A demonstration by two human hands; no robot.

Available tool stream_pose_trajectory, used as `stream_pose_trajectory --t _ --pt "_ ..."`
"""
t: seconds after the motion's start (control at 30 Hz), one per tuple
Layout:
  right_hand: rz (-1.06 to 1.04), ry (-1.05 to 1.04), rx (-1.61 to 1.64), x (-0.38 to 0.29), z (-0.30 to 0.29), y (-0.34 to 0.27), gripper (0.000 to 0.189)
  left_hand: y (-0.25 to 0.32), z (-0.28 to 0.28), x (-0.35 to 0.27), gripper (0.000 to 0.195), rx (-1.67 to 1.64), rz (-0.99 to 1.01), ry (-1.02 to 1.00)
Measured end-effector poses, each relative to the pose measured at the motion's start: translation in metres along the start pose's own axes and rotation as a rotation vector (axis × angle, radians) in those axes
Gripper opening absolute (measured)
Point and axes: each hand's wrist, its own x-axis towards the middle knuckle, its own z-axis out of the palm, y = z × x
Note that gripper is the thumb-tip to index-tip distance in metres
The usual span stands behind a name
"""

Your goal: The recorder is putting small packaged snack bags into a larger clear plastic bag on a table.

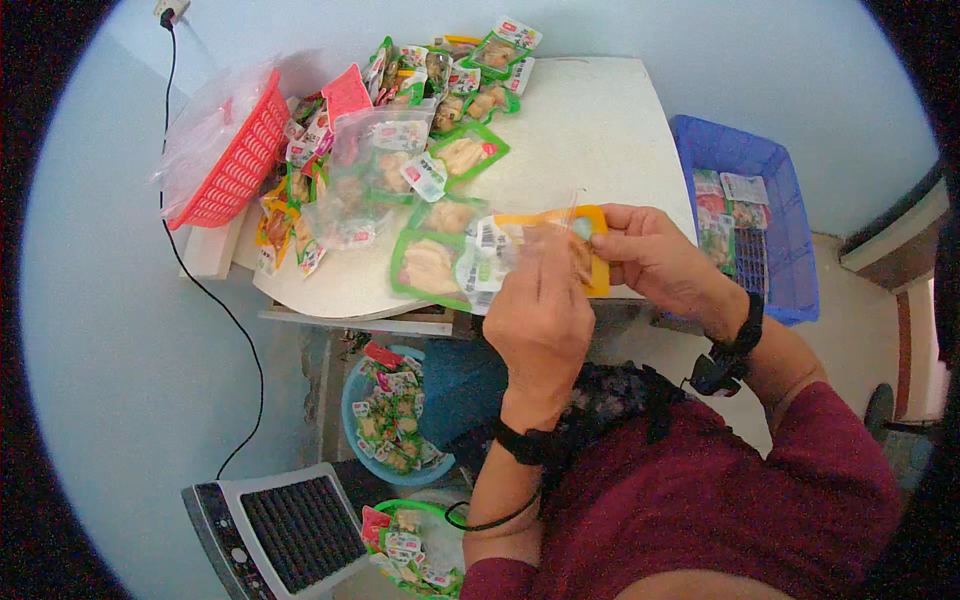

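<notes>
Between thumb and fingers, my right hand (pixel 649 251) grips the right end of a yellow-edged food packet (pixel 600 262). My left hand (pixel 540 311) covers the packet's left part, its fingers blurred and bunched at a clear plastic bag (pixel 551 204). Clear film lies over part of the yellow packet. How far the packet sits inside the bag is hidden by my left hand. Just left of that hand lies a green-edged packet (pixel 429 268) with pale food, at the table's front edge. Behind it is another green-edged packet (pixel 448 215).
A heap of packets (pixel 450 75) covers the white table's (pixel 592 127) back left, beside a tilted red basket (pixel 240 161). A blue crate (pixel 799 247) with packets stands right. Below are a blue basin (pixel 352 435), a green-rimmed basket (pixel 386 506), an appliance (pixel 300 529) and its black cord (pixel 240 330).
</notes>
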Motion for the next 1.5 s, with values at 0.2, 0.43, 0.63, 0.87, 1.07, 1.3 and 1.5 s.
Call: stream_pose_trajectory --t 0.2,0.43,0.63,0.87,1.07,1.3,1.5 --pt "0.019 -0.024 0.007 0.008 0.015 0.009 0.031 0.009 -0.006 -0.003 0.022 0.038 0.048 -0.025" --pt "-0.074 -0.091 0.044 0.033 0.026 0.027 0.035 0.009 -0.004 -0.010 0.021 0.021 0.080 -0.033" --pt "-0.102 -0.030 0.096 0.045 0.031 0.040 0.031 0.009 -0.009 -0.011 0.022 0.045 0.070 -0.062" --pt "-0.400 0.124 -0.616 0.044 0.006 0.046 0.025 0.006 -0.018 -0.021 0.031 -0.158 0.061 -0.100" --pt "-0.158 0.240 -0.325 0.012 0.002 0.022 0.028 -0.023 -0.032 -0.050 0.041 -0.107 0.116 -0.139" --pt "-0.546 0.452 -1.011 0.011 -0.031 0.006 0.042 -0.032 -0.022 -0.073 0.041 0.171 0.172 -0.221" --pt "-0.483 0.370 -1.172 0.028 -0.023 0.015 0.038 -0.029 -0.006 -0.068 0.034 0.150 0.205 -0.176"
